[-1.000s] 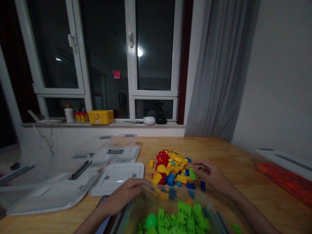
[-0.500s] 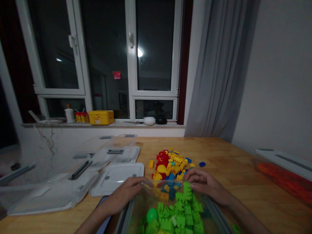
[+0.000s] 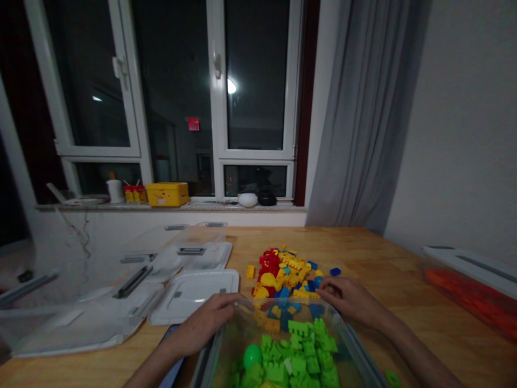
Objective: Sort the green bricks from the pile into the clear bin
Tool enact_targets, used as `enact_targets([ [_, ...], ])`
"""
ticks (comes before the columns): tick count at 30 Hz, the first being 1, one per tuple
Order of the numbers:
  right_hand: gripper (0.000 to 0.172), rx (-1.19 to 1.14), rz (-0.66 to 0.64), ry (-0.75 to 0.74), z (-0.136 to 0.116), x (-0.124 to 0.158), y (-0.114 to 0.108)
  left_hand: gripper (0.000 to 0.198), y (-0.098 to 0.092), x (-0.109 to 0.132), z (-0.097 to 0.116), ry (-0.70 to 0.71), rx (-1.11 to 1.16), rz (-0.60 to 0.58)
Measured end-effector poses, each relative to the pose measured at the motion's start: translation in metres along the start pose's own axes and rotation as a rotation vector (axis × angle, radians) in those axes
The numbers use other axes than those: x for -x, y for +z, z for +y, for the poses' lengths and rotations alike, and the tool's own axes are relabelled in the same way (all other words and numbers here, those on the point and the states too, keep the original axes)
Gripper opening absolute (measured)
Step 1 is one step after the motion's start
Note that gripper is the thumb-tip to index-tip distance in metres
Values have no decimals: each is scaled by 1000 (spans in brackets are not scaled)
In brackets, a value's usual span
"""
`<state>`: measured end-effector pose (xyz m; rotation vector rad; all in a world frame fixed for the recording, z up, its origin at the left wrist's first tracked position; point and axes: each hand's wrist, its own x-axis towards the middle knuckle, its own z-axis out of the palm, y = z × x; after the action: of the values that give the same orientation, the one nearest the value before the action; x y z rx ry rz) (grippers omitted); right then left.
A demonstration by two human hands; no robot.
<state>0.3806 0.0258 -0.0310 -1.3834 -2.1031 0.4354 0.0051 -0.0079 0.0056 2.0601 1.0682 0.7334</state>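
Observation:
A clear plastic box (image 3: 355, 345) at the bottom centre holds several green bricks (image 3: 299, 350) and a green ball (image 3: 252, 357). My left hand (image 3: 216, 318) grips the box's far left corner. Beyond the far right corner, my right hand (image 3: 347, 299) has its fingers bent close together beside the brick pile; whatever they hold, if anything, is too small to make out. The pile of yellow bricks (image 3: 293, 267), with blue and red ones, lies behind the box. A blue ball (image 3: 318, 282) is near my right fingertips.
White lids (image 3: 196, 296) and clear containers (image 3: 81, 318) cover the left side. A lidded box with orange contents (image 3: 468, 291) stands at the right. One green piece (image 3: 391, 378) lies right of the box.
My right hand has moved slightly right, off the box's far rim. The green brick piece at its fingertips is no longer there, and the green heap's top looks lower.

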Motion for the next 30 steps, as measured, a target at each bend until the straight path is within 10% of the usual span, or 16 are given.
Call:
enact_targets([
  [10, 22, -152, -460, -89, -16, 10, 3, 40, -1, 3, -6, -46, -80, 45],
  [30, 20, -78, -391, 63, -7, 10, 1, 41, -1, 1, 1, -17, -45, -1],
])
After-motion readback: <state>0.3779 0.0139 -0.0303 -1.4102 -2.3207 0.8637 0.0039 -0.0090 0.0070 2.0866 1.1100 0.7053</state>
